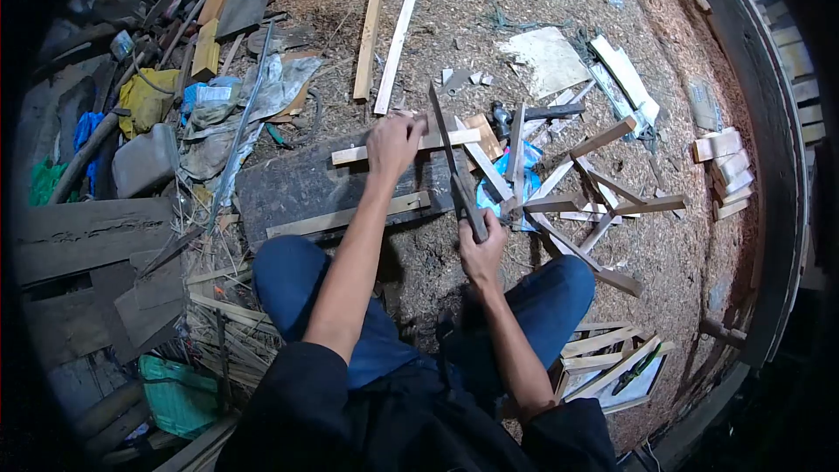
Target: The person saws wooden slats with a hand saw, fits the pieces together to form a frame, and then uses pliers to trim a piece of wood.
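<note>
My right hand (483, 252) is wrapped around the handle of a long, narrow handsaw (444, 133). The saw's blade slants up and to the left, crossing the pale wooden strip (350, 156) near its right end. My left hand (393, 147) grips that strip left of the blade, on a dark, worn wooden block (297, 188). Along the block's near edge lies a second wooden strip (350, 215). My bent knees are on either side, close to the block.
To the right lies a jumble of joined wooden pieces (603, 179), with a hammer (555, 111) behind it. Two long battens (371, 31) lie ahead on sawdust-covered ground (489, 0). Scrap wood, cloths and a plastic jug (147, 160) crowd the left. A small frame (612, 363) sits near my right elbow.
</note>
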Demonstrator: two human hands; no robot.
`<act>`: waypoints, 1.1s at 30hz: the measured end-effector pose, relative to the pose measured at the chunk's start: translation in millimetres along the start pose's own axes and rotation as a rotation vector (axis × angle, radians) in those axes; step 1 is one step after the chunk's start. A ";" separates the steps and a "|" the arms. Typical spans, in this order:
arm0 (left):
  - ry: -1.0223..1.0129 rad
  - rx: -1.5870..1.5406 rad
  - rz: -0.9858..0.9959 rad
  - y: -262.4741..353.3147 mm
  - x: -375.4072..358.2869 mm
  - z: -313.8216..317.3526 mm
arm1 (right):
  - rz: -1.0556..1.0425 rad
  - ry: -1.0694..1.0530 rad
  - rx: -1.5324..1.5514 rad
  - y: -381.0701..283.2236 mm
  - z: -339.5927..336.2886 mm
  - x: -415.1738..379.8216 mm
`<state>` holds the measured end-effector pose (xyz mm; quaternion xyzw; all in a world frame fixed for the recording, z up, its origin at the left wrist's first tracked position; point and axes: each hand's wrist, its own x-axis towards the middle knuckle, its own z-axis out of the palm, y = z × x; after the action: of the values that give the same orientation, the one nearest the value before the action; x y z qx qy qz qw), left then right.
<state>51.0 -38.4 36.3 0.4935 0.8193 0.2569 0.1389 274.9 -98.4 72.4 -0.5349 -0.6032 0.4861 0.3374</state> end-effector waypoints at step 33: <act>-0.024 -0.011 0.078 100.8 -93.0 -24.7 | -0.331 -0.230 -0.546 -29.2 -63.4 28.6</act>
<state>157.5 -88.8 110.6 0.5275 0.7962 0.2606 0.1413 318.7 -54.9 115.8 -0.4419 -0.8238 0.3023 0.1860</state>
